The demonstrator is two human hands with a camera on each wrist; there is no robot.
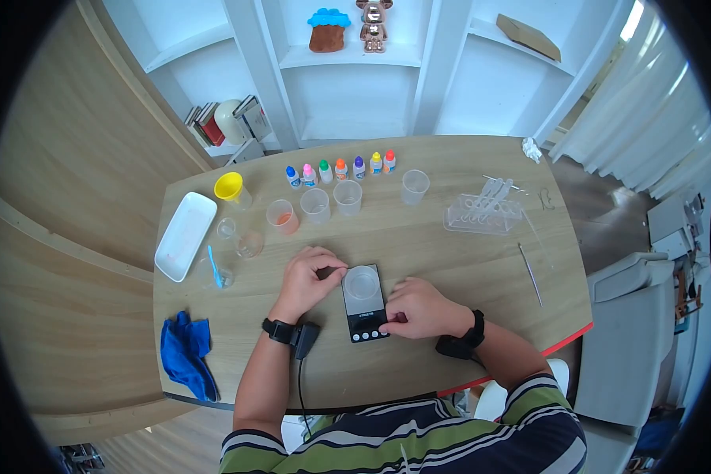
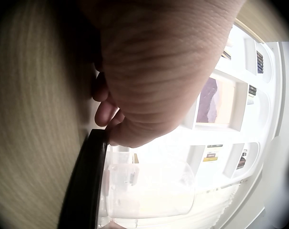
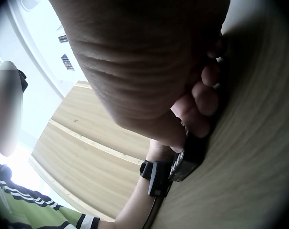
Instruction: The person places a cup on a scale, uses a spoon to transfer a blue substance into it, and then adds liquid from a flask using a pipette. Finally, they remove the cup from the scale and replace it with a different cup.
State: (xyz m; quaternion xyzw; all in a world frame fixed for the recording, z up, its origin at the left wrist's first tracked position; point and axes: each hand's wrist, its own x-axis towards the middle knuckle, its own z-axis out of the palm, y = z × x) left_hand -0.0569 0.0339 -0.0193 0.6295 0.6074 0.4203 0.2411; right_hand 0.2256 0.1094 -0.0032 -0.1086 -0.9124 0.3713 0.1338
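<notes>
A small digital scale (image 1: pixel 365 308), grey on top with a black display end and a row of round buttons, lies on the table before the person. On its plate stands a clear plastic cup (image 1: pixel 363 283). With thumb and fingers the left hand (image 1: pixel 308 282) holds the scale's far left corner. The right hand (image 1: pixel 423 308) has its fingers curled and grips the near right edge, thumb beside the buttons. In the left wrist view the scale's dark side (image 2: pixel 85 181) runs up to the fingertips. The right wrist view shows thumb and forefinger at the scale's end (image 3: pixel 188 160).
Several small dye bottles (image 1: pixel 340 169) line the back, with clear cups (image 1: pixel 315 205) before them; one cup (image 1: pixel 283 218) holds orange liquid. Left are a white tray (image 1: pixel 186 237), glassware (image 1: pixel 250 243) and a blue cloth (image 1: pixel 186 355). Right are a tube rack (image 1: pixel 482 215) and a metal rod (image 1: pixel 531 274).
</notes>
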